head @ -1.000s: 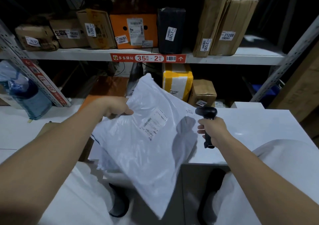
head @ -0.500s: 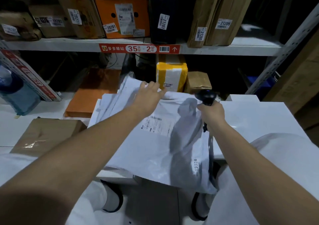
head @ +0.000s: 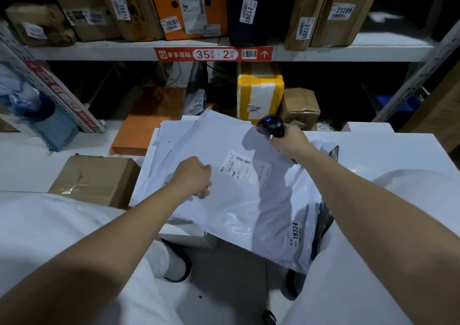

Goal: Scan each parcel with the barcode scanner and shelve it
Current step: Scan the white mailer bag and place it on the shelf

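Shelf (head: 323, 53) tagged 35-2 behind, full of labelled boxes. White bench (head: 388, 150) in front. White parcel (head: 249, 200) lies label up on stacked mailers, overhanging the bench's near edge. Brown carton (head: 97, 177) just left of it. Yellow parcel (head: 258, 95) beyond the far edge. Right hand (head: 292, 143) grips the barcode scanner (head: 270, 125) over the parcel's far edge. Left hand (head: 193, 177) rests on the parcel with fingers curled; cannot tell if it has a grip.

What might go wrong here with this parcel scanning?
The bag under the left hand hangs well over the table edge, so it may slide off. The scanner in the right hand sits beyond the label, so it might read another barcode.
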Demonstrator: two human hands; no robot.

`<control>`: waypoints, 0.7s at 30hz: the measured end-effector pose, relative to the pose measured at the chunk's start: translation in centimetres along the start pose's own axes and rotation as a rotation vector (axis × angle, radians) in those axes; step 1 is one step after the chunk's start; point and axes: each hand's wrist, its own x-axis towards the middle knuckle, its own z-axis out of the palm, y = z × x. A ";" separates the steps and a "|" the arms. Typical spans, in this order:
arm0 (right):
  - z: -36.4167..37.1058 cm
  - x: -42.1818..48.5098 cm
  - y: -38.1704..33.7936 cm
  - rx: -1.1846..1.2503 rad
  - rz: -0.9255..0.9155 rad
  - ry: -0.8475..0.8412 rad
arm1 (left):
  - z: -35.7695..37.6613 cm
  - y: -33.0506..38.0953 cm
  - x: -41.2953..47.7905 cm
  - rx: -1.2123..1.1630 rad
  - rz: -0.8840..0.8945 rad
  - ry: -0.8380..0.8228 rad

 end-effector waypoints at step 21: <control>-2.1 -1.0 3.0 -0.226 0.086 -0.198 | 2.8 -3.3 -4.6 -0.385 -0.388 -0.352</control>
